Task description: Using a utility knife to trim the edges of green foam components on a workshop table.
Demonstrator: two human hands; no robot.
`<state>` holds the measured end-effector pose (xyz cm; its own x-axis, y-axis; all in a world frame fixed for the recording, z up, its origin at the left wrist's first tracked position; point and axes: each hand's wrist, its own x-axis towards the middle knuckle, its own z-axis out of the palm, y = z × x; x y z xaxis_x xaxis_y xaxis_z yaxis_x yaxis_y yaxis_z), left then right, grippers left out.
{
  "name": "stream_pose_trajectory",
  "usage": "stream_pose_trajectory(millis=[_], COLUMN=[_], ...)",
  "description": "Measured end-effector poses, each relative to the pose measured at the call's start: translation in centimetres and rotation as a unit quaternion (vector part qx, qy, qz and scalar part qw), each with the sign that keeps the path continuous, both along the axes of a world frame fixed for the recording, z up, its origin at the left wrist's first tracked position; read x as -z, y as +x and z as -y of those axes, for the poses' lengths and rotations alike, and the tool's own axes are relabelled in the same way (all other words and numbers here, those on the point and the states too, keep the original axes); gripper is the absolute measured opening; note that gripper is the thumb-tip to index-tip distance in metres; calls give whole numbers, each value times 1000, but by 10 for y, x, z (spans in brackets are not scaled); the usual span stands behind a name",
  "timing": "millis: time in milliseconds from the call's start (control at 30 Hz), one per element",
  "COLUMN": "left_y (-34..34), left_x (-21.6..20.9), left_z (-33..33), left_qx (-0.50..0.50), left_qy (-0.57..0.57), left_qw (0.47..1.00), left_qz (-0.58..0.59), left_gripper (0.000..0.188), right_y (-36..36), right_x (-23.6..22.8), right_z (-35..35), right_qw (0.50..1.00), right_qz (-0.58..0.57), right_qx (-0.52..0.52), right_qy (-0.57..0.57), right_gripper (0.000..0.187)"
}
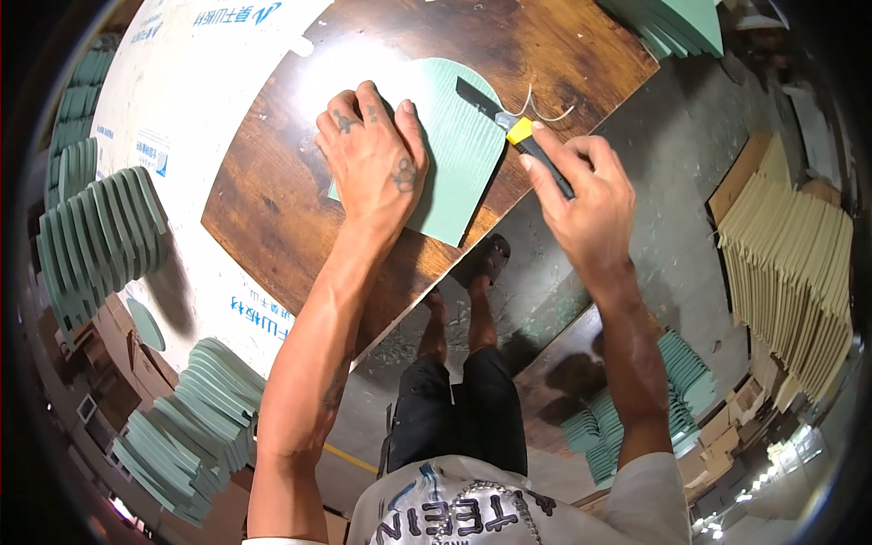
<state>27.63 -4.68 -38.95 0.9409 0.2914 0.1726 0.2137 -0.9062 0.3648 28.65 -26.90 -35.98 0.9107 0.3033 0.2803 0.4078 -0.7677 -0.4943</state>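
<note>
A pale green flat panel point(454, 154) with a rounded far end and straight sides lies on a brown wood-grain board. My left hand point(374, 163) rests on the panel's left part, fingers slightly bent and apart, holding nothing. In my right hand point(589, 186) is a utility knife point(549, 169) with a yellow and black handle, gripped between thumb and fingers. Its dark blade point(476, 96) is extended over the panel's upper right, near the curved edge; I cannot tell whether it touches. A thin pale curled strip point(549, 118) lies just beyond the knife.
The wood-grain board point(272, 163) lies on a white printed sheet point(195, 82). Stacks of green panels stand left point(100, 227), lower left point(195, 427) and far right point(668, 23). A tall stack of cream sheets point(786, 272) is at right. My feet and the floor point(527, 282) show below the board's near edge.
</note>
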Motion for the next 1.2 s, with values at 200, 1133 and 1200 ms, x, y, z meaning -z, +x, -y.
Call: stream_pose_trajectory(millis=[200,1133,1200], left_y=[0,1,3], left_x=[0,5,5], left_z=[0,5,5], left_qx=[-7,-61,-54], left_qy=[11,71,78], left_qw=[1000,995,994], left_qz=[-3,32,59], left_gripper=[47,36,33], right_y=[33,64,79], right_x=[-4,-6,-11], right_z=[2,9,4], right_qw=[998,989,985], right_qz=[8,-7,-6], right_qx=[-56,-144,-164], right_qy=[-31,-40,-45], right_gripper=[30,30,29])
